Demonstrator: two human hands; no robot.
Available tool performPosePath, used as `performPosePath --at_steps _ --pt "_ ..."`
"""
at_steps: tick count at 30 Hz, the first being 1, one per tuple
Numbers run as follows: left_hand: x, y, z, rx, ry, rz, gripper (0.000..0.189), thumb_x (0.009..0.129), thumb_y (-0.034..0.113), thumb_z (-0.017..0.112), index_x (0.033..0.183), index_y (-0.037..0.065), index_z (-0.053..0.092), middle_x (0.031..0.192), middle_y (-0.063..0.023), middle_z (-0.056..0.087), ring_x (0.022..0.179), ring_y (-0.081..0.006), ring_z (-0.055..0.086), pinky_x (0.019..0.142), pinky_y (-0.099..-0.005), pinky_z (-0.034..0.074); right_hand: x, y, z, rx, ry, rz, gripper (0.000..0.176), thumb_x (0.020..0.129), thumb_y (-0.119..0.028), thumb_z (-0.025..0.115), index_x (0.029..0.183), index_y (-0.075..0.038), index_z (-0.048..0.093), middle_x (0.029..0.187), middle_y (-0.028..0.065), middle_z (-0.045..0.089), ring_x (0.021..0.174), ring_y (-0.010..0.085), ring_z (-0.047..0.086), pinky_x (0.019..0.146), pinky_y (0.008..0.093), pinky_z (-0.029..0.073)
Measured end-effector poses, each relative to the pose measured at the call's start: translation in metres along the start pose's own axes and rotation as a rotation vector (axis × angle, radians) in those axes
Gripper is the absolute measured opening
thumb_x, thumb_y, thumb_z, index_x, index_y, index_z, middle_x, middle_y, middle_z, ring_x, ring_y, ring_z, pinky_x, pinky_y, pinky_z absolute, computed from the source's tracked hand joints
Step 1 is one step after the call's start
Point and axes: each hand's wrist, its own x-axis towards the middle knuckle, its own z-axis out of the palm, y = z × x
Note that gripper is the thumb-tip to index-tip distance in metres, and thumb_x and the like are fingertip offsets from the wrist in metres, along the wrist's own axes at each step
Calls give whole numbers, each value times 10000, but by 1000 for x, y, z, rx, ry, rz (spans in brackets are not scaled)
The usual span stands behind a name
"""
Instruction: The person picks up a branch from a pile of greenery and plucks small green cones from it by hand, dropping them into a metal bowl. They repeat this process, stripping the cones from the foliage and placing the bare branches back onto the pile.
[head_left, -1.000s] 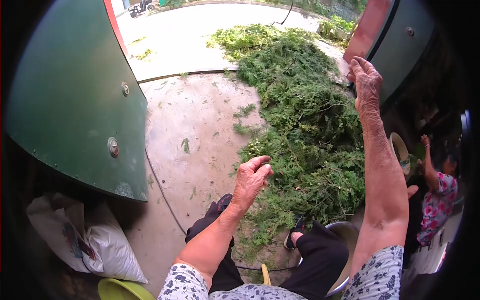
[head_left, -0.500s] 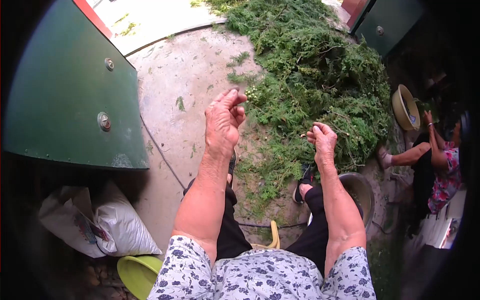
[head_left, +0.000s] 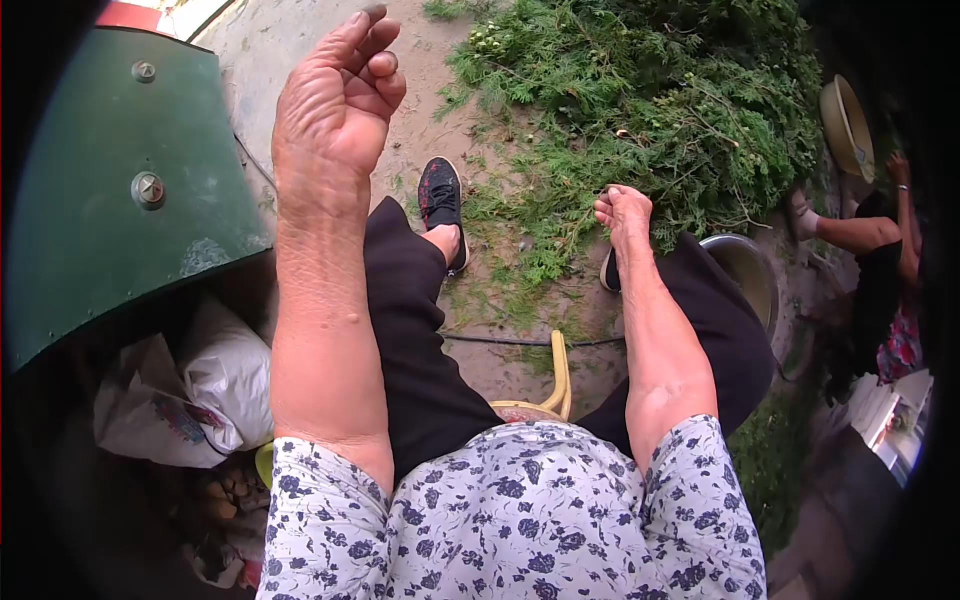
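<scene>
High on the left, my left hand is raised over the bare floor with its palm turned up. Its fingers are curled in, and the thumb meets a fingertip at the top of the view. My right hand hangs lower, closed in a pinch in front of the heap of green conifer branches. I cannot tell what either pinch holds. Beside my right knee stands a metal basin, partly hidden by the black trouser leg.
A green metal door stands at left, above white sacks. A yellow curved bar rises between my legs, near a black cable. At right, another person's leg is near a tan basin.
My left hand has moved up and left, closer to the camera. My right hand has dropped slightly toward me. The view has shifted, showing more of my legs and a shoe.
</scene>
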Motion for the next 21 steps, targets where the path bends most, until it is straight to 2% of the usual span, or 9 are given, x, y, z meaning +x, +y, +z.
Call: performPosePath --at_steps 3,5,7,10,13,14,17,19,21 --pt "-6 -1 3 30 24 22 210 836 129 604 982 -19 574 815 -69 598 600 -106 499 520 -215 406 10 36 16 -388 -134 1 302 822 -127 590 1104 -21 563 857 134 632 672 228 630 569 323 534" --pt "-9 -2 4 68 46 28 226 843 132 599 1005 -23 574 812 -59 593 607 -95 489 526 -209 397 30 68 29 -1054 -201 -541 413 765 -136 640 1164 -76 549 1052 187 589 889 325 605 776 375 506" --pt "-10 -2 4 80 30 -10 229 855 130 580 1022 -27 570 812 -54 593 598 -83 484 519 -204 390 11 66 53 -1075 -247 -628 472 725 -147 672 1179 -112 547 1299 233 394 1110 376 482 921 388 423" --pt "-10 -5 8 86 7 -34 233 864 129 568 1036 -29 564 810 -51 597 594 -77 484 522 -197 394 4 50 86 -1167 -481 -411 480 740 -181 679 1193 -115 535 1448 203 116 1225 353 386 961 385 394" --pt "-10 -10 27 124 122 -32 300 897 104 510 1143 -63 466 792 -32 537 563 -70 393 486 -202 307 28 68 99 -1284 -498 -384 485 756 -197 670 1212 -124 521 1452 194 116 1236 350 373 961 367 400" --pt "-9 -12 28 127 119 -43 303 897 107 511 1145 -61 467 796 -32 540 563 -69 392 487 -202 308 34 82 97 -1213 -382 -503 368 739 -154 664 1094 -84 596 1331 196 379 1128 319 492 887 366 446" --pt "-10 -14 32 138 135 -52 310 893 121 523 1143 -55 479 814 -31 553 565 -67 399 495 -200 323 44 74 82 -864 -378 -690 218 706 -99 655 913 -31 642 1018 158 599 934 281 587 796 353 469" --pt "-9 -17 33 148 89 -68 292 889 127 532 1123 -46 504 825 -29 565 569 -64 420 505 -194 342 22 33 77 -548 -148 -805 98 660 -1 631 756 -16 628 776 113 603 740 250 604 688 327 477" --pt "-11 -22 35 142 66 -69 259 881 122 541 1089 -33 536 817 -33 582 577 -63 454 514 -184 376 18 -3 70 -209 -198 -614 218 705 20 619 913 -21 565 760 53 594 685 124 580 618 256 483"
